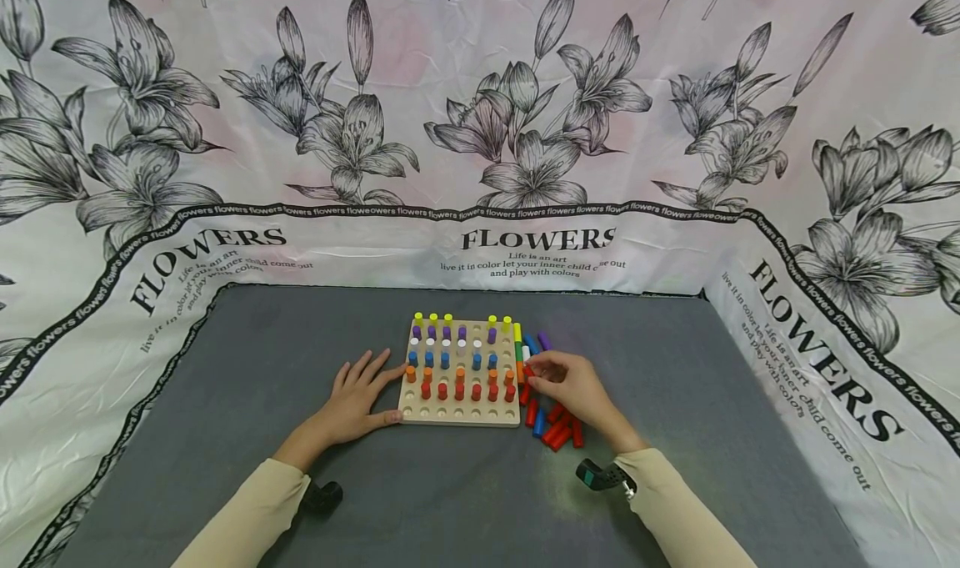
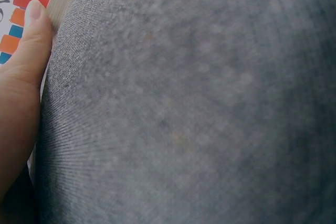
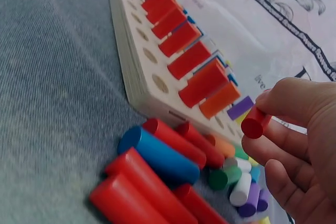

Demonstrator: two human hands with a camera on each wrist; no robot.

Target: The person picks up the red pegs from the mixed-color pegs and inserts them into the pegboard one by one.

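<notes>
A wooden pegboard (image 1: 459, 419) lies on the grey cloth, with rows of yellow, purple, white, blue, orange and red pegs standing in its holes. At its left edge my left hand (image 1: 348, 405) rests with the fingers spread, the thumb at the near corner. In the left wrist view the thumb (image 2: 37, 35) lies along the board's side. My right hand (image 3: 310, 140) pinches a red peg (image 3: 255, 123) between thumb and fingers, held above the loose pegs just right of the board. The nearest row of holes (image 3: 160, 83) holds no pegs.
Loose red pegs (image 1: 561, 433) and a blue peg (image 1: 539, 423) lie beside the board's near right corner. Farther back are green, white and purple pegs (image 1: 543, 340). A flower-printed cloth (image 1: 525, 251) rises behind the grey surface.
</notes>
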